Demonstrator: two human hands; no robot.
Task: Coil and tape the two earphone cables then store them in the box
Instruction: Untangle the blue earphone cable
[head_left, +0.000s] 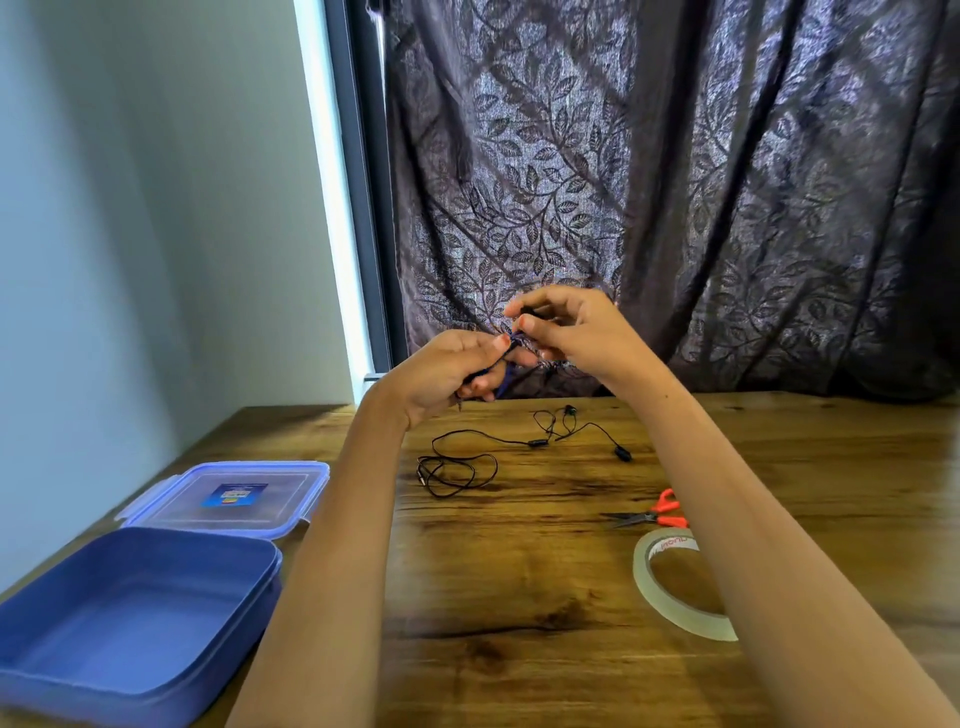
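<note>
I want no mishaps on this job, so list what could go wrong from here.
1. Both hands, left hand and right hand, work the blue earphone cable in mid-air; if either grip loosens, the coil could spring apart before any tape goes on.
2. The tape roll and scissors lie under the right forearm; lowering that arm might knock them.
3. The black earphone cable lies loosely tangled on the table; it may knot further when picked up.

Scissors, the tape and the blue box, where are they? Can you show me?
Scissors (655, 514): head view, on the pivot where the orange handles meet the blades.
Tape roll (645, 583): head view, on the left side of its clear ring.
Blue box (130, 613): head view, on its bare inside floor.
</note>
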